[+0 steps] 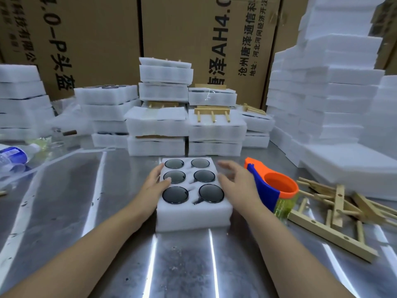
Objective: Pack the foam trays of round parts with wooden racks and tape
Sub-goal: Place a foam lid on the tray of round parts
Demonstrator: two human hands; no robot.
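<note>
**Both hands at the tray, six parts seated**

Down at the near edge, two bare forearms reach in over the shiny metal table (182,265). Dead centre sits the foam tray (193,216), flat on the table, its six pockets all filled with dark round parts (211,193), two across and three deep.

The left hand (154,186) is on the tray's left edge, fingers straight along the side and thumb lying on top beside the middle-left part; nothing is gripped, it just rests there. The right hand (236,181) is over the right edge with its fingers spread and relaxed, holding nothing. It is blurred, so whether it touches the foam I cannot tell.

Just beside that right hand stands the tape gun (264,188), blue and orange, with a roll of clear tape at its base. Further right, the wooden racks (326,230) lie in a loose, crisscrossed pile on the table.

Behind the tray, stacks (156,127) of wrapped foam trays stand in rows, one of them with a rack (212,111) lying on top. Plain foam slabs (343,93) tower at the right, and more are piled at the far left. A plastic bottle (11,157) lies on its side at the left edge. Printed cardboard boxes (210,39) wall off the back.
</note>
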